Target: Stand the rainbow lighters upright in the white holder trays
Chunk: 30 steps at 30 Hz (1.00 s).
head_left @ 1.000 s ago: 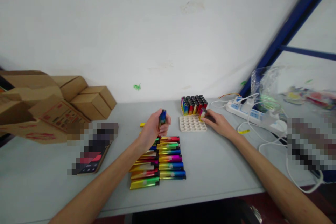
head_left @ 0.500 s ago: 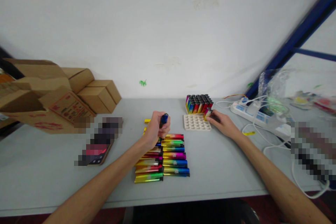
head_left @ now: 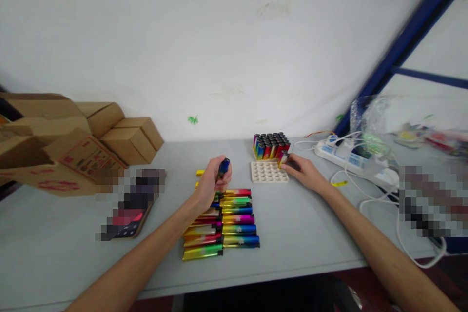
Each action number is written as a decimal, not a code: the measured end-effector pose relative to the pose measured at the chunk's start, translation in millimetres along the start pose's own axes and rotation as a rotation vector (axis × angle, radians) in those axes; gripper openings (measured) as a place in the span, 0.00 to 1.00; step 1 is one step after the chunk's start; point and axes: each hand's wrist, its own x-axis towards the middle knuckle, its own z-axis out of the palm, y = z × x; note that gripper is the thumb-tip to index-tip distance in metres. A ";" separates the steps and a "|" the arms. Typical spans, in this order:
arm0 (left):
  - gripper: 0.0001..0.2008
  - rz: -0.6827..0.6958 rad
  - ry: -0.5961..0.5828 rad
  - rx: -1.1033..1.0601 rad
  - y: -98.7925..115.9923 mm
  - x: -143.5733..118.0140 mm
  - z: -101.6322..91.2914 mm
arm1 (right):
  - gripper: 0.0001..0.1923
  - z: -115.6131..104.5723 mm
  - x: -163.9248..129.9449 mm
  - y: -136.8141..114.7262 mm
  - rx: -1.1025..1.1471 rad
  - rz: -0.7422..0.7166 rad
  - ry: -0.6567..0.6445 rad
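My left hand (head_left: 213,181) is closed round a blue lighter (head_left: 223,168), held above the table with its top end showing. With its fingertips, my right hand (head_left: 302,171) grips a purple-and-yellow lighter (head_left: 282,158), upright at the back right corner of a white tray (head_left: 269,173) with rows of round holes. Just behind that tray stands a block of several upright lighters (head_left: 271,147) with dark tops. Two columns of shiny lighters (head_left: 238,230) lie flat on the table in front of my left hand, which hides the upper part of the left column.
Open cardboard boxes (head_left: 78,156) and a phone (head_left: 133,209), partly blurred out, are on the left. A white power strip (head_left: 356,163) with loose cables lies at the right, near plastic bags (head_left: 376,117). A blue metal frame (head_left: 398,46) rises behind it.
The whole view has shifted slightly, so things sit a little further left. Both hands keep hold of their lighters, and the right one's lighter stays at the tray's corner.
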 end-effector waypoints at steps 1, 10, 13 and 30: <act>0.25 0.007 -0.001 0.009 0.1 0.3 0.9 | 0.17 -0.4 -0.1 -0.8 -0.002 -0.001 0.000; 0.21 0.097 -0.025 0.105 -7.2 16.3 18.8 | 0.34 -1.5 -2.2 6.6 0.069 -0.020 -0.039; 0.22 0.122 -0.066 0.122 -6.1 29.9 27.3 | 0.45 0.9 -5.0 15.1 0.089 -0.011 -0.062; 0.18 -0.091 -0.116 -0.150 -14.4 60.1 86.1 | 0.42 3.3 -3.6 14.1 0.134 -0.120 -0.067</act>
